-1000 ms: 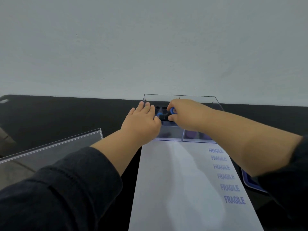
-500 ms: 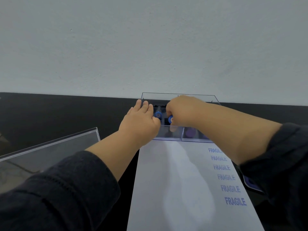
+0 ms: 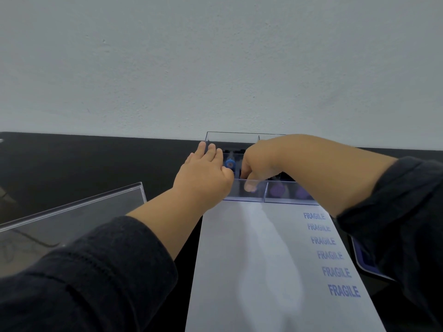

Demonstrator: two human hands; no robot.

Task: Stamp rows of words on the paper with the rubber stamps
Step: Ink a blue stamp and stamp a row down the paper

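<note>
We have one view only, from a wide-angle camera on the person's head, facing forward and slightly down. The pale wall [image 3: 215, 63] fills our upper half; the black table [image 3: 84, 164] and the paper [image 3: 251, 259] lie below. Both forearms reach away from us, the sleeves close at the bottom edge, and the clear box [image 3: 247, 192] sits at arm's reach.

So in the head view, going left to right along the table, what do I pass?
Clear lid → left hand → blue stamp knob → right hand → column of FRAGILE prints → ink pad.
</note>
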